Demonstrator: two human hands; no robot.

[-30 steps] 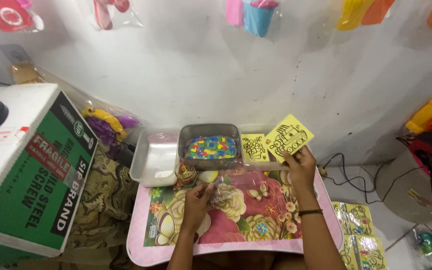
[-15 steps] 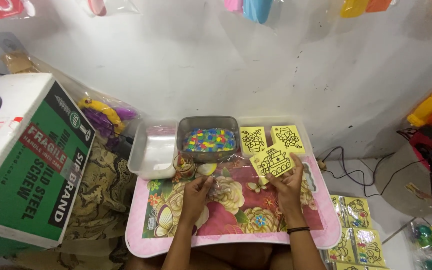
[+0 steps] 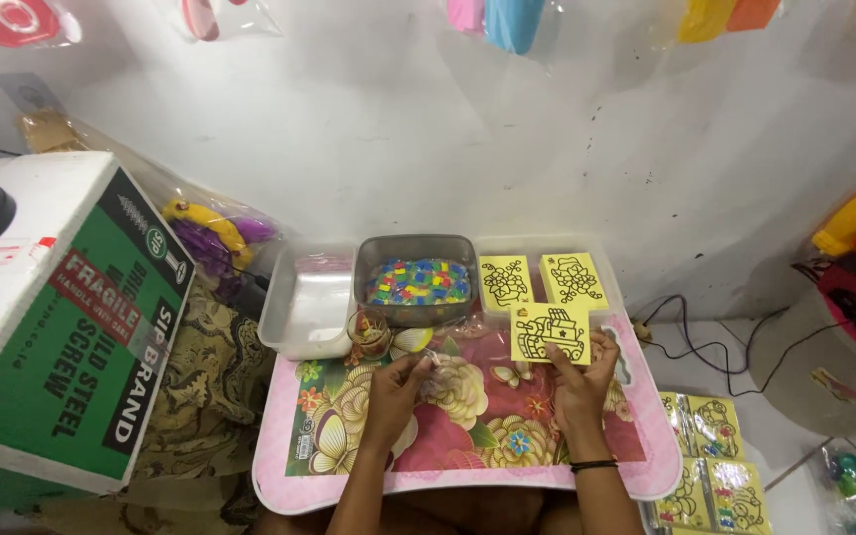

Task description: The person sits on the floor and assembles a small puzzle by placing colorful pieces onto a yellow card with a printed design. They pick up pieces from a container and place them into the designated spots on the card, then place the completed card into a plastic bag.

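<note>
The right hand [image 3: 581, 381] pinches a yellow square card [image 3: 550, 333] with a black line drawing, thumb and fingers clamped on its lower edge. The left hand [image 3: 393, 391] is closed around a small clear plastic packet [image 3: 435, 369], which sits between the two hands.

Both hands rest above a low pink-rimmed table [image 3: 468, 485] printed with large flowers. Just beyond the right hand, two more yellow cards [image 3: 539, 281] lie side by side. Beyond the left hand sits a grey tub of many-coloured small pieces [image 3: 418, 281], with an empty white tray [image 3: 307, 307] to its left and a small round container [image 3: 369, 332] in front of it.

Further left of the left hand stands a large cardboard box [image 3: 61, 327], white on top and green on its side, bearing a red slanted label and white lettering. To the right of the right hand, on the floor, lie bagged yellow card packets [image 3: 710, 456] and black cables [image 3: 715, 337]. A plain white wall [image 3: 448, 129] rises behind, with bright plastic toys [image 3: 507, 20] in clear bags hanging along its top.
</note>
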